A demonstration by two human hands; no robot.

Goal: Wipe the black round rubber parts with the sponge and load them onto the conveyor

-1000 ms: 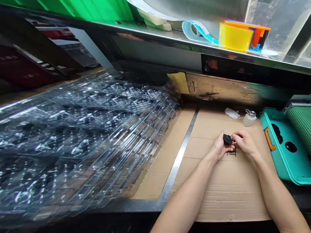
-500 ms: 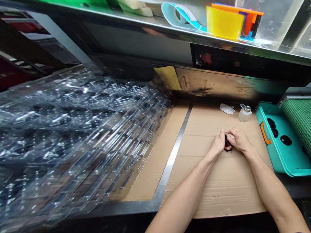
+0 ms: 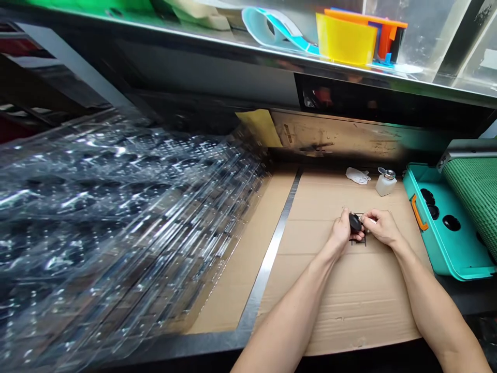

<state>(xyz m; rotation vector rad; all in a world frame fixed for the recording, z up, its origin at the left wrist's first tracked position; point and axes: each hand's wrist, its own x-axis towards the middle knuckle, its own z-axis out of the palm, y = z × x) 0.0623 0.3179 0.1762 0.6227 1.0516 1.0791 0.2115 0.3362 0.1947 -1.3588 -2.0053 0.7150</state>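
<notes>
Black domed disc (image 3: 355, 223) sits in the curled fingers of the left hand (image 3: 341, 231), plainly visible again after being almost hidden between both hands half a second ago. The right hand (image 3: 382, 228) has drawn back slightly. Its thumb and fingers are pinched closed on a small pale sliver (image 3: 367, 220) at the disc's right edge, though the sliver is too small to identify. Neither hand is spread open.

Both hands hover just above a brown corrugated cardboard sheet (image 3: 349, 295), over a black printed mark (image 3: 357, 240). A long steel strip (image 3: 267, 264) crosses the cardboard to their left, and beyond it lies a heap of clear plastic blister trays (image 3: 116, 223). Past the fingertips, well apart from them, stand a white plastic bottle with a metal top (image 3: 386, 182) and a crumpled white tissue (image 3: 357, 176).

To the right sits a teal case (image 3: 437, 228) with an orange handle (image 3: 417, 212), beside a green ribbed mat (image 3: 476, 191). A translucent yellow container (image 3: 345, 39) stands on the steel shelf (image 3: 233, 49) above. All of these sit a little further left and higher in the view than they did a moment earlier, while the hands remain close together.
</notes>
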